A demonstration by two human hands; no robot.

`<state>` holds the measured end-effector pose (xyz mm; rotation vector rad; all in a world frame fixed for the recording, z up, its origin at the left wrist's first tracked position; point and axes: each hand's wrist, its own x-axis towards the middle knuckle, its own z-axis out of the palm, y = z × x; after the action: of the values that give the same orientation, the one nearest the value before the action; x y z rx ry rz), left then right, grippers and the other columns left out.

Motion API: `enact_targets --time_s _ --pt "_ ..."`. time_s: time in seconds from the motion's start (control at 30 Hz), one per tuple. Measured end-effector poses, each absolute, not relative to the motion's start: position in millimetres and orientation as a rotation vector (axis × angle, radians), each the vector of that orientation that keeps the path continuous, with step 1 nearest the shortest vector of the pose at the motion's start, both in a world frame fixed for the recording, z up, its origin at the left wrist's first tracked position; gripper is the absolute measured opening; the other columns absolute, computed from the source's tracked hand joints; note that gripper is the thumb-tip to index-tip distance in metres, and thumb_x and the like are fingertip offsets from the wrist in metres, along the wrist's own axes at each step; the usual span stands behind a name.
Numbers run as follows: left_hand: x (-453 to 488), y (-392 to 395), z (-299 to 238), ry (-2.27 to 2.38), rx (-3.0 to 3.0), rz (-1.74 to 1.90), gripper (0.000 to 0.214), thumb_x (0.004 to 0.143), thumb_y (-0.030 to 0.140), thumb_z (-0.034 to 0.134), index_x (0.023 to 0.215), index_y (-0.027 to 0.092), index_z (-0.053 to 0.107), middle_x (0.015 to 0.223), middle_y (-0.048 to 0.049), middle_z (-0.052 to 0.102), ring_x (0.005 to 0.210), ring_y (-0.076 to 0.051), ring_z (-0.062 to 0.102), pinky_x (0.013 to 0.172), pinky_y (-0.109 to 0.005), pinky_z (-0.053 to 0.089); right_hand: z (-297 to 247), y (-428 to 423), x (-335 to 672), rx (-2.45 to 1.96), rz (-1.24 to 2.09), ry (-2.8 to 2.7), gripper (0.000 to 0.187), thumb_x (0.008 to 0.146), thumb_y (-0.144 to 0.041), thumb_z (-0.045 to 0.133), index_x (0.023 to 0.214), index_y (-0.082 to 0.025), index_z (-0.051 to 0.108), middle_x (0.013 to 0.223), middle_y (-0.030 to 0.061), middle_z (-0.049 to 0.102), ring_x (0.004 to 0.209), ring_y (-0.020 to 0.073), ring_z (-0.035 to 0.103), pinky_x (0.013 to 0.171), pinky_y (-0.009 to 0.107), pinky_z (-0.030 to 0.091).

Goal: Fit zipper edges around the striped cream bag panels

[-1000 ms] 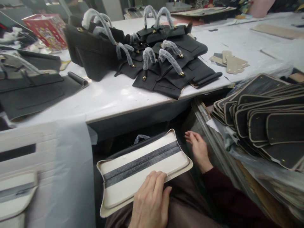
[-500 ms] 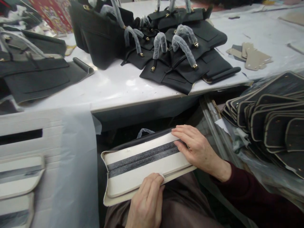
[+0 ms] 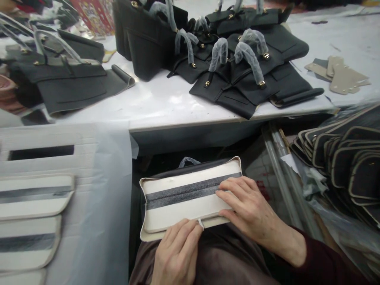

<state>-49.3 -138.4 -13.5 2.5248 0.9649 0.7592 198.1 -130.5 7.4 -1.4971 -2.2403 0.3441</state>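
An upturned black handbag (image 3: 190, 169) sits on my lap, its base facing up. A white base board (image 3: 181, 211) with a dark grey stripe (image 3: 181, 195) lengthwise lies inside the cream rim. My left hand (image 3: 176, 251) is closed at the near long edge. A small white piece (image 3: 201, 224), its kind unclear, pokes out at its fingertips. My right hand (image 3: 246, 202) rests on the right end of the board, fingers stretched out and slightly apart, thumb by the near edge. A plastic-wrapped handle (image 3: 189, 161) shows behind the bag.
On the white table (image 3: 157, 107) ahead lie several black handbags (image 3: 237, 87) with wrapped handles, and beige pieces (image 3: 346, 75). Striped white boards (image 3: 26, 245) lie on the paper-covered surface at left. At right is a stack of dark panels (image 3: 347, 158) with pale edges.
My right hand has come off the far right corner and moved nearer, onto the board's right end. My left hand has slid slightly left along the near edge. The view has shifted left.
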Motion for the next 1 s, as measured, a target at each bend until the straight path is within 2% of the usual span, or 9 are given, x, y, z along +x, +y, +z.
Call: enact_targets --time_s 0.2,0.3,0.43,0.6,0.73,1.0 --pt "-44.9 -136.2 -7.7 1.043 2.518 0.737 0.03 0.09 0.005 0.048 0.117 0.01 0.061 0.11 -0.0107 0.069 0.098 -0.019 0.064 0.087 -0.028 0.053 10.3 -129.7 193.6 -1.509 0.525 -2.226 0.019 0.087 -0.017 0.065 0.105 -0.019 0.061 0.116 0.006 0.06 0.115 0.0256 0.051 0.1 0.045 0.035" --pt "-43.6 -133.1 -5.7 1.059 2.551 0.641 0.031 0.091 0.01 0.048 0.12 0.011 0.058 0.107 -0.0098 0.069 0.092 -0.021 0.066 0.081 -0.03 0.056 15.1 -116.3 194.4 -1.469 0.545 -2.157 0.026 0.088 -0.016 0.062 0.113 -0.021 0.059 0.12 0.0062 0.059 0.115 0.023 0.05 0.101 0.042 0.037" --pt "-40.1 -126.9 -7.2 1.091 2.565 0.551 0.033 0.086 0.013 0.055 0.119 0.013 0.056 0.098 -0.0072 0.07 0.08 -0.022 0.065 0.07 -0.034 0.057 15.9 -77.0 188.8 -1.475 0.426 -2.182 0.033 0.092 -0.014 0.055 0.125 -0.018 0.055 0.124 0.009 0.058 0.116 0.0232 0.05 0.1 0.041 0.041" --pt "-41.1 -122.4 -19.9 1.128 2.572 0.621 0.031 0.08 0.011 0.057 0.11 0.019 0.056 0.087 -0.002 0.068 0.076 -0.023 0.061 0.063 -0.034 0.052 10.0 -35.8 164.4 -1.489 0.509 -2.349 0.03 0.094 -0.013 0.049 0.122 -0.014 0.059 0.116 0.012 0.06 0.103 0.0251 0.054 0.089 0.044 0.049" --pt "-43.9 -122.7 -29.9 1.129 2.602 0.719 0.019 0.087 0.012 0.048 0.103 0.019 0.056 0.083 -0.0014 0.066 0.071 -0.02 0.058 0.059 -0.032 0.047 3.8 -31.8 149.4 -1.499 0.542 -2.351 0.023 0.095 -0.013 0.048 0.112 -0.015 0.063 0.107 0.0114 0.06 0.097 0.0249 0.052 0.086 0.045 0.049" --pt "-44.8 -122.7 -30.6 1.165 2.583 0.838 0.023 0.094 0.009 0.036 0.096 0.018 0.057 0.079 -0.0026 0.062 0.065 -0.017 0.055 0.058 -0.03 0.044 -13.6 -46.0 143.4 -1.464 0.412 -2.242 0.023 0.093 -0.013 0.05 0.114 -0.016 0.059 0.112 0.0112 0.058 0.101 0.0259 0.052 0.087 0.046 0.047"
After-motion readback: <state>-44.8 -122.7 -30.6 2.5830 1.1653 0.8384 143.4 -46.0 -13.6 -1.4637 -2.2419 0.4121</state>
